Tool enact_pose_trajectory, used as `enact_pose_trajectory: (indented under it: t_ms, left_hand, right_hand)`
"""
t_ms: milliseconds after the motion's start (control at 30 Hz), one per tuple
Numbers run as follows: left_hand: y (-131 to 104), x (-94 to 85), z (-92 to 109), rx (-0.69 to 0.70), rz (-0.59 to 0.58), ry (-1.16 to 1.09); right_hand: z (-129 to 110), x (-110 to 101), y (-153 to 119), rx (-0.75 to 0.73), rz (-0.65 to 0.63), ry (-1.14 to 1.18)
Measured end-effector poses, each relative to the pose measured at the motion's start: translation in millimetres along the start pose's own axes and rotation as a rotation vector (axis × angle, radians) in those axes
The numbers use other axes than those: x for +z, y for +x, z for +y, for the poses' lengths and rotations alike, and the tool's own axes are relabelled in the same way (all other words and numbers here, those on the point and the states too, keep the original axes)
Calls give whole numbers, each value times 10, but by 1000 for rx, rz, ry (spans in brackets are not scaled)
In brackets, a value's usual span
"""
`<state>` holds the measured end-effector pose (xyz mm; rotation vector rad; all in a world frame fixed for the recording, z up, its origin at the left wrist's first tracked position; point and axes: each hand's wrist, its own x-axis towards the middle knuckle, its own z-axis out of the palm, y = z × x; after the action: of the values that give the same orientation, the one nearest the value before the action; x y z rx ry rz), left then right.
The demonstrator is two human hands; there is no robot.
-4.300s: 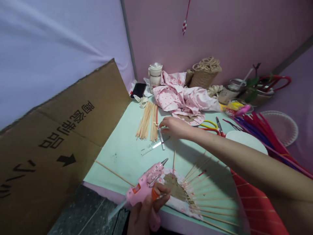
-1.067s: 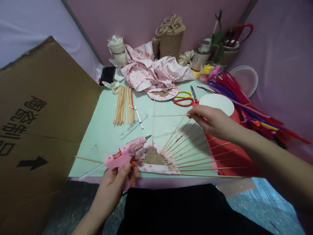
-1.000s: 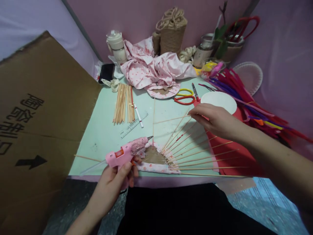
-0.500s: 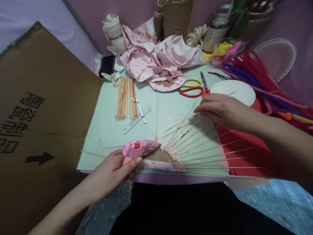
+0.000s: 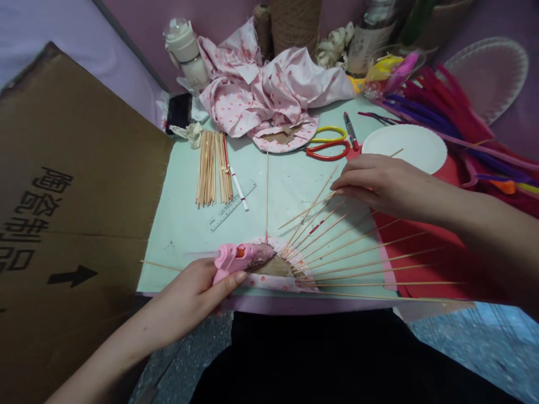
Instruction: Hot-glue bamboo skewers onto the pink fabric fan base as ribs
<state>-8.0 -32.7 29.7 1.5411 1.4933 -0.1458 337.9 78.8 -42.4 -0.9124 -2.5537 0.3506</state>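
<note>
My left hand [image 5: 200, 292] is wrapped around a pink glue gun [image 5: 229, 259]. Its nozzle points right, over the edge of a cardboard piece [image 5: 273, 268] rimmed with pink spotted fabric, at the table's front edge. Several thin bamboo sticks [image 5: 357, 255] fan out to the right from that piece, and a single stick [image 5: 266, 196] stands away from it toward the back. Above the fan, my right hand [image 5: 374, 178] pinches a loose bamboo skewer [image 5: 301, 214], its pointed end toward the lower left. The glue gun hides part of the cardboard piece.
A bundle of skewers [image 5: 207, 168], a clear ruler [image 5: 233, 206] and a white pen [image 5: 240, 189] lie at left. Behind are crumpled spotted fabric [image 5: 295, 84], scissors [image 5: 328, 150] and a bottle [image 5: 185, 53]. A large cardboard box [image 5: 84, 196] borders the left side.
The view has shifted slightly. Both hands keep their holds on the glue gun and the skewer, with hardly any movement relative to the cardboard piece.
</note>
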Motion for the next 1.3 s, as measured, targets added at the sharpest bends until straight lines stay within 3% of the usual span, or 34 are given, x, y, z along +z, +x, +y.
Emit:
enact_pose_trajectory:
  t_ms: [567,833,1300]
  left_hand:
    - [-9,-40,13,39,54,77]
    - [-11,-72,-1,11,27,130]
    - [31,-68,64,47,81,27]
  right_hand:
    - [-40,-1,-28,26,-13,33]
    - [-54,-12,-44,29,-57,10]
    - [-21,-7,-73,26,-10,15]
